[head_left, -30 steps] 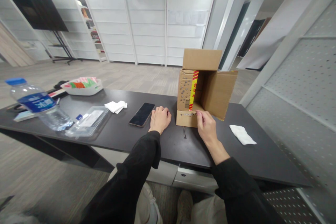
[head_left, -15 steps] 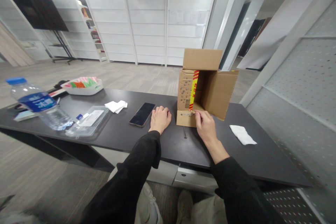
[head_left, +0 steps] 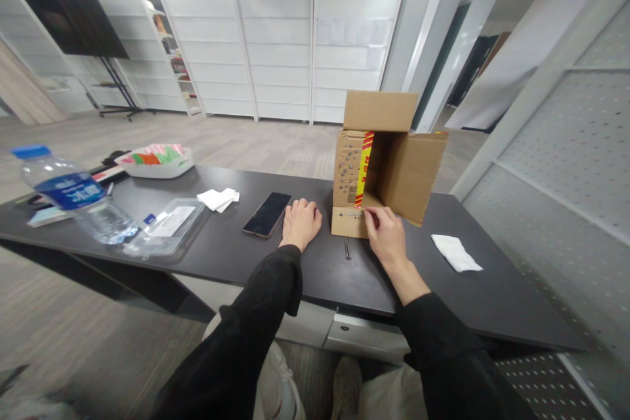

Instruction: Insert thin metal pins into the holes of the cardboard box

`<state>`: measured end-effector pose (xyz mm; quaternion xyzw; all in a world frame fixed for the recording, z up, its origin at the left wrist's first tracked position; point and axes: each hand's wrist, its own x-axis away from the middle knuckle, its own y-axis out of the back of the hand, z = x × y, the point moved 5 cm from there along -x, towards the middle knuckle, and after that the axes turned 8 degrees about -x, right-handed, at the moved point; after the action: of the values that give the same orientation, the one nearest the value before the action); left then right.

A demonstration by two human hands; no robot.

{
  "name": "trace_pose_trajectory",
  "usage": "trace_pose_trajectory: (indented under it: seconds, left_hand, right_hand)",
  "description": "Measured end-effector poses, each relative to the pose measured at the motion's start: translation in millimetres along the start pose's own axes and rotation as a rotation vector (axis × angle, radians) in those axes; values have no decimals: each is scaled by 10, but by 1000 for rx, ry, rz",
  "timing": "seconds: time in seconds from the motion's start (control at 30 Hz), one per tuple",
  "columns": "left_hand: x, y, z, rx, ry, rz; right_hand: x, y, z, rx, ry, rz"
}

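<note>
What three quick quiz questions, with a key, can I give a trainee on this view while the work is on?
1. Multiple choice: which of these lies nearest the left hand? A) the water bottle; B) the phone; C) the white tray.
2. True or false: the cardboard box is closed, with all its flaps folded in.
3. Fill the gap: the right hand is at the box's lower front ____.

Key: 1. B, the phone, just to the hand's left. 2. False, the box stands open with its flaps spread. 3. Flap.
</note>
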<state>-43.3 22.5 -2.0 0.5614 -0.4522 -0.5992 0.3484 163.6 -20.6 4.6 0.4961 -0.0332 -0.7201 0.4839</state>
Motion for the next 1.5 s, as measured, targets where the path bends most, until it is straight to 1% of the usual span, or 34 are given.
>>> trace_pose_trajectory:
  seconds: [0.2,0.6,0.77,1.03,1.13,1.3,1.5]
  left_hand:
    - [3,17,0,-13,3,10]
    - [3,8,-2,-10,0,3]
    - [-1,2,0,-13,-4,-7]
    - [2,11,-1,-4,0,3]
    - [2,12,-2,-6,-2,1]
    - [2,5,2,-9,-2,-8]
    - [5,-2,-5,-14,-6,-22]
  right_hand:
    - [0,-24,-25,42,-18,35]
    - [4,-33,-18,72,-27,45]
    - [16,-23,23,52,-3,61]
    - [77,-24,244,-31,138,217]
    - [115,-27,335,-69,183,298]
    - [179,-65,407,-79,205,429]
    - [208,-103,451,-72,207,525]
